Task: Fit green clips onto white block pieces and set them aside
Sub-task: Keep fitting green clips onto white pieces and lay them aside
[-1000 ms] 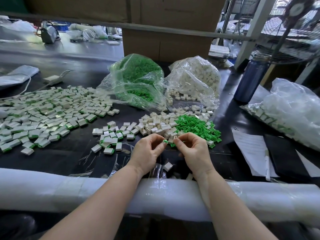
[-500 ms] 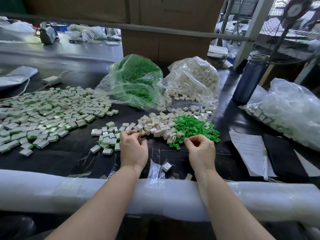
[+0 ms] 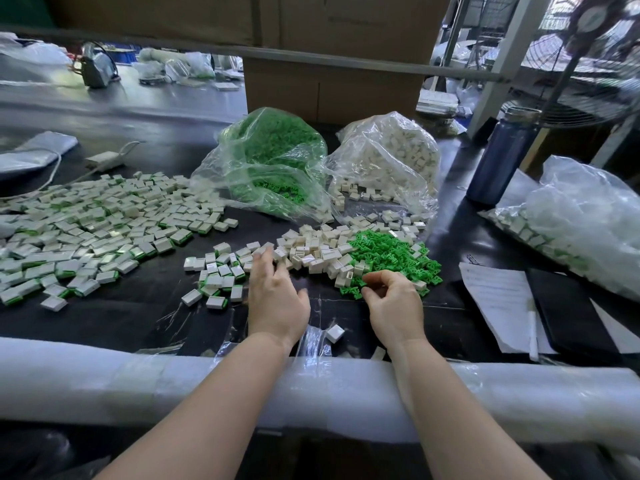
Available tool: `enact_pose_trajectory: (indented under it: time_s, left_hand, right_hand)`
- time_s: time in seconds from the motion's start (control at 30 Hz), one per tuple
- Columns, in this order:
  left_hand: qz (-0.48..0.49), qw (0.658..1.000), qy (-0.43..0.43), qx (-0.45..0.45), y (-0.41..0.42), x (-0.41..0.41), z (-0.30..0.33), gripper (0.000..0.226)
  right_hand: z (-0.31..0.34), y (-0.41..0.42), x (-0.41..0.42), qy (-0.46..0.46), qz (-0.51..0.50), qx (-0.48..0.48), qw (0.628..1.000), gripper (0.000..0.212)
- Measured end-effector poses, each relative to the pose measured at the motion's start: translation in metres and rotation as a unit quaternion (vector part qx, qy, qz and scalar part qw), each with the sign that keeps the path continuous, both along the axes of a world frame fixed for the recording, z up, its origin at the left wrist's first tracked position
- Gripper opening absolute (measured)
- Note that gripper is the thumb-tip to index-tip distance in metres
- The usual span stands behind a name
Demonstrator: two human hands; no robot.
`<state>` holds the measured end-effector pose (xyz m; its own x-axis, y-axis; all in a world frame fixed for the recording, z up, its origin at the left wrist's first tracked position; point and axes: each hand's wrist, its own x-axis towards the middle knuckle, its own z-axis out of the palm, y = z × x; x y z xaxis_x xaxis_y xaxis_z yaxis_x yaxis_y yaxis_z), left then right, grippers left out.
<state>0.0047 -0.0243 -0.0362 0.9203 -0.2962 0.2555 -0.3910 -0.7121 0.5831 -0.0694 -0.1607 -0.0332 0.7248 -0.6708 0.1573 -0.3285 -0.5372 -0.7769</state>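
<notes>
Black worktop [image 3: 138, 317], padded white foam roll [image 3: 138, 375] along its near edge, both forearms of the person resting over it.

Left hand [image 3: 277, 299] reaches away from the body, fingers extended and slightly spread, tips blurred, at the near-left edge of the loose heap of small white plastic block pieces [image 3: 318, 251] in the middle of the table. Nothing visibly held; whether the tips touch a block I cannot tell.

Right hand [image 3: 394, 303] sits just near of the pile of small green plastic clips [image 3: 391, 254], fingers curled, thumb and forefinger drawn close together over the nearest clips. Whether a clip is actually pinched between them is not clear.

Green pile lies right of the white heap, the two touching and mixing at their border.

Left of the left hand: small cluster of white blocks with green clips fitted [image 3: 218, 275]. Farther left, a broad spread of the same finished pieces [image 3: 86, 230] covering the left side of the table.

One lone white block [image 3: 335, 333] lies near, between the two wrists, on crumpled clear film.

Far centre: clear plastic bag of green clips [image 3: 273, 161], and to its right a clear plastic bag of white blocks [image 3: 388, 157], spilling a few out. Right side: dark blue metal bottle [image 3: 498, 157], another clear bag of pieces [image 3: 581, 226], white paper sheets [image 3: 498, 299].
</notes>
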Motion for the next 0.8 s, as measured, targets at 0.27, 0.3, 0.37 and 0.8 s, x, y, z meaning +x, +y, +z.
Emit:
enact_pose_trajectory:
  time_s: [0.27, 0.3, 0.37, 0.8]
  left_hand:
    - [-0.126, 0.990, -0.060, -0.002, -0.002, -0.007, 0.001, 0.034]
    - [-0.132, 0.990, -0.056, -0.001, -0.003, -0.007, 0.001, 0.034]
    - [-0.139, 0.989, -0.049, -0.003, -0.003, -0.006, 0.001, 0.032]
    - [-0.167, 0.985, -0.034, -0.003, -0.004, -0.006, 0.001, 0.029]
  right_hand:
    - [0.001, 0.009, 0.001, 0.069, 0.102, -0.109, 0.986, 0.043]
    - [0.001, 0.009, 0.000, 0.060, 0.105, -0.108, 0.987, 0.042]
    - [0.002, 0.009, -0.001, 0.030, 0.111, -0.093, 0.989, 0.037]
    - [0.004, 0.012, -0.001, -0.020, 0.087, -0.056, 0.994, 0.019]
